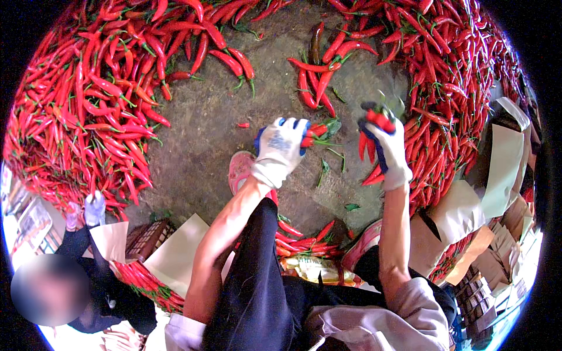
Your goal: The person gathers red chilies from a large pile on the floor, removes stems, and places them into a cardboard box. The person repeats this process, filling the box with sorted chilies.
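Observation:
My left hand (281, 145), in a white knit glove with a blue coated palm, grips a bunch of red chili peppers (317, 130). Their green stems and a leaf point to the right, over the bare floor. To the right, my right hand (390, 142) wears the same kind of glove and holds another small bunch of red chilies (381, 121), partly blurred. More chilies (368, 147) show just below and left of its fingers; whether it holds these too I cannot tell. Beyond both hands, several loose chilies (322, 79) and one dark brownish chili (315, 44) lie on the concrete floor (202, 131).
Large heaps of red chilies rise at the left (96, 101) and right (443, 87). Chilies (307, 245) lie between my shoes. A paper-lined container (465, 206) stands right, and a crate (147, 239) left. At lower left another person (101, 289) works with gloved hands at the heap.

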Available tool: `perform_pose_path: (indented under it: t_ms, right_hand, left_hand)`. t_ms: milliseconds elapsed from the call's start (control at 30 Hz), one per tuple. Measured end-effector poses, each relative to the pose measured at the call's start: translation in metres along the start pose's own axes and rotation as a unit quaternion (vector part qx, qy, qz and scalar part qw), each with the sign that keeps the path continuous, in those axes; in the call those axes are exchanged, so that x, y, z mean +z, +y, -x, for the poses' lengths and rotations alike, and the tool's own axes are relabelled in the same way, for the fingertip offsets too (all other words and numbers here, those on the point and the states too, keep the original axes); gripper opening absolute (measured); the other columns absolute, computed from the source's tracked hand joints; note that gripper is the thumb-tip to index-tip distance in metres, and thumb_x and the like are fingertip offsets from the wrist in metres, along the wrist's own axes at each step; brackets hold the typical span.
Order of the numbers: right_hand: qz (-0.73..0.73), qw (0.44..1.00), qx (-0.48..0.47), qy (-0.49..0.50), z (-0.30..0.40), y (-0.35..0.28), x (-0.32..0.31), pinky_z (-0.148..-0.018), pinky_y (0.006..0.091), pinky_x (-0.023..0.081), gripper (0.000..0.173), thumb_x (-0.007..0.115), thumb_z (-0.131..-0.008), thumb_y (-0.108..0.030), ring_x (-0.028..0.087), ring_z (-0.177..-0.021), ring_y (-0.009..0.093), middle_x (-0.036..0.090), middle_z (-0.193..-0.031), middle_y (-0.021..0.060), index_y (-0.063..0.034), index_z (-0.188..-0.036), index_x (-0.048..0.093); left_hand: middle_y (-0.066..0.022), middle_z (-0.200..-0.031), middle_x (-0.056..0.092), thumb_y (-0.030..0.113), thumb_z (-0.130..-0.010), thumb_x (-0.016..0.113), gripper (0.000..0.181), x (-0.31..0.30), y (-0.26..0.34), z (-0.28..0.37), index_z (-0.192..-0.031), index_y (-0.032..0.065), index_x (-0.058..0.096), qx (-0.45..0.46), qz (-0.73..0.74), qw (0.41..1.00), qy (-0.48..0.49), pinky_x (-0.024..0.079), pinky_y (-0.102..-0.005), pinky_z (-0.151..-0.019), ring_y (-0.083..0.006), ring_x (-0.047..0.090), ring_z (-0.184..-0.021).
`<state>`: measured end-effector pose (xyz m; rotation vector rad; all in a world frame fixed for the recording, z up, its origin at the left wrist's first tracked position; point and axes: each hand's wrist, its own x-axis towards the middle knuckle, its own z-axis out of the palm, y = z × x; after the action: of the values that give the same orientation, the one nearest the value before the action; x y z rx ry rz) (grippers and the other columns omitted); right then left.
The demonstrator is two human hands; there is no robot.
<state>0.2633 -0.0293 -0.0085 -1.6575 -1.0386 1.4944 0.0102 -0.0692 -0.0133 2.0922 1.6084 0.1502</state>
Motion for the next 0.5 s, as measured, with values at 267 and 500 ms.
perform_pose_path:
  t_ms: [267,500]
  right_hand:
    - [0.472,0.864,-0.164,-0.054,-0.072,-0.058,0.064,-0.082,0.0417,0.052,0.067,0.075,-0.067,-0.037,0.065,-0.092,0.036,0.067,-0.100,0.0213,-0.0118,-0.126,0.057]
    - [0.430,0.861,-0.180,-0.203,-0.018,-0.027,0.062,-0.080,0.0403,0.051,0.061,0.075,-0.066,-0.027,0.066,-0.085,0.031,0.067,-0.094,0.0159,-0.0118,-0.123,0.057]
  left_hand:
    - [-0.0035,-0.106,0.067,-0.001,-0.072,0.076,0.046,-0.014,-0.038,0.031,-0.116,0.0022,0.062,-0.246,0.660,0.709,0.034,0.051,-0.0290,-0.085,-0.0160,0.065,-0.090]
    - [-0.0098,-0.120,0.056,0.011,-0.083,0.065,0.054,0.007,-0.038,0.034,-0.133,0.0069,0.046,-0.125,0.929,0.343,0.056,0.046,-0.0523,-0.098,-0.0232,0.057,-0.106]
